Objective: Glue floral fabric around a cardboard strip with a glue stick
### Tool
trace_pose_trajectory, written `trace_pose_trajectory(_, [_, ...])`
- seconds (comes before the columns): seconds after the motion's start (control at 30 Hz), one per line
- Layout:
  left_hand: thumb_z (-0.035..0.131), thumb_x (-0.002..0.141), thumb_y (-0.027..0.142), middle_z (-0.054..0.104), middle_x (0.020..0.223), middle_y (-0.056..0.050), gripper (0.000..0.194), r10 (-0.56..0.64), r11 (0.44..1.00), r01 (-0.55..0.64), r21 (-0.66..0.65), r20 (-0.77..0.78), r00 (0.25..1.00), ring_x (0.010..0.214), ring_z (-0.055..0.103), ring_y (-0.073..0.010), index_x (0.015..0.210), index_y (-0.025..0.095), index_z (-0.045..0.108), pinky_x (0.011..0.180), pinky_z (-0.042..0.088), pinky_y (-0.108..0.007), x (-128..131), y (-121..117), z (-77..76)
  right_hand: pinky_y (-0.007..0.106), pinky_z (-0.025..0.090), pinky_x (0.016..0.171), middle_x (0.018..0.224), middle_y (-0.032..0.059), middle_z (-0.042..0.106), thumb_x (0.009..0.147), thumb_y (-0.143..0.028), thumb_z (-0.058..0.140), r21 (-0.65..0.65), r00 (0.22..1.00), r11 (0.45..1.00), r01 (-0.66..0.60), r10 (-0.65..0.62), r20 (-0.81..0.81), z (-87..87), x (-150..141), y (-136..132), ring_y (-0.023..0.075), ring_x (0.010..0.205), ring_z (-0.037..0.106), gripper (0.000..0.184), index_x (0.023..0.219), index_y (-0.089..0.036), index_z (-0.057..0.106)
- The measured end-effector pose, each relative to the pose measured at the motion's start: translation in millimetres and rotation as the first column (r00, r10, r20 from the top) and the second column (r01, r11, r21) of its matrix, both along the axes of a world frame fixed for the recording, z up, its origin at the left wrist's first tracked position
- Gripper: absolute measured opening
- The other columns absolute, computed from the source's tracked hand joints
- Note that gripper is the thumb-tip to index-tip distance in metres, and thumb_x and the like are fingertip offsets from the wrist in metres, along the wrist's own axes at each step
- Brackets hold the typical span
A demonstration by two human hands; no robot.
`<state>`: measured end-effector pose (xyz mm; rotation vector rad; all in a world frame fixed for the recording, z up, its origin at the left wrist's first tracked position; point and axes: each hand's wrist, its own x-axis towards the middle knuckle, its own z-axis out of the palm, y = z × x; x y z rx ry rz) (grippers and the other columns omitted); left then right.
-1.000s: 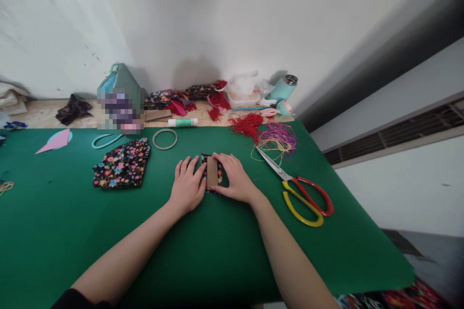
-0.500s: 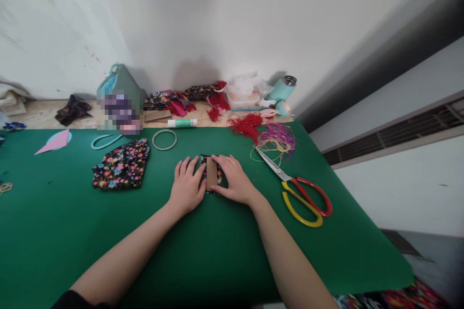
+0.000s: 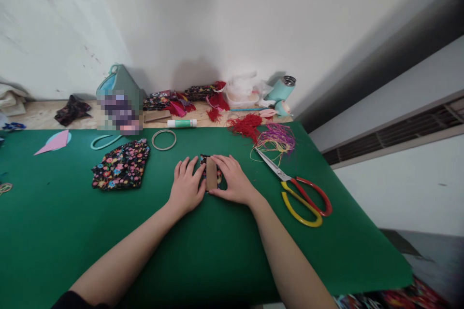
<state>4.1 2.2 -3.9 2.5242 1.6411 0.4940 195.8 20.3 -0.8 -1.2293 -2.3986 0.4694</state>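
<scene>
A small brown cardboard strip (image 3: 211,174) lies upright in the view on a piece of black floral fabric (image 3: 203,159), whose edges show on both sides. My right hand (image 3: 234,181) holds the strip by its ends, fingertips at the top and thumb at the bottom. Resting flat just left of it, my left hand (image 3: 186,186) has its fingers stretched and spread. Its thumb and index finger touch the fabric's left edge. Part of the fabric is hidden under both hands.
Scissors (image 3: 290,181) with red and yellow handles lie at right, near red threads (image 3: 245,125) and purple threads (image 3: 279,137). Folded floral fabric (image 3: 121,166) and a ring (image 3: 164,140) are at left. A glue stick (image 3: 181,123) and a bottle (image 3: 282,89) stay by the wall.
My right thumb has shifted slightly at the strip's lower end. Otherwise both hands and the things around them look almost the same.
</scene>
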Motion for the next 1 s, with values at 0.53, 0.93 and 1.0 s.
trace_pose_trajectory(0.53, [0.043,0.088,0.029,0.041,0.14,-0.013,0.043,0.001,1.0,0.0,0.009,-0.03,1.0,0.13,0.031,-0.0322,0.13,0.02,0.05,0.107,0.024,-0.052,0.7,-1.6,-0.3,0.054,0.02,0.11,0.138,0.016,0.042,0.069,-0.053,0.064,0.004,1.0,1.0,0.002,-0.002,-0.001,0.9,-0.5,-0.6,0.0294,0.13,0.035,0.088,0.14,-0.017,0.026])
trace_pose_trajectory(0.93, [0.045,0.087,0.028,0.041,0.14,-0.013,0.045,0.003,1.0,-0.003,0.013,-0.031,1.0,0.13,0.031,-0.033,0.131,0.019,0.049,0.107,0.024,-0.053,0.6,-1.9,-1.0,0.053,0.02,0.111,0.134,0.0158,0.044,0.068,-0.051,0.066,0.009,1.0,1.0,0.006,-0.006,-0.016,0.3,-0.1,-0.2,0.0286,0.128,0.038,0.086,0.137,-0.017,0.03])
trace_pose_trajectory(1.0, [0.044,0.088,0.029,0.041,0.14,-0.013,0.045,0.004,1.0,-0.004,0.015,-0.042,0.999,0.13,0.031,-0.0331,0.131,0.019,0.049,0.106,0.024,-0.053,0.6,-1.9,-0.6,0.054,0.02,0.111,0.135,0.0159,0.042,0.068,-0.052,0.066,0.01,1.0,1.0,0.007,-0.007,-0.02,0.7,0.2,-0.7,0.0294,0.129,0.037,0.087,0.138,-0.018,0.029])
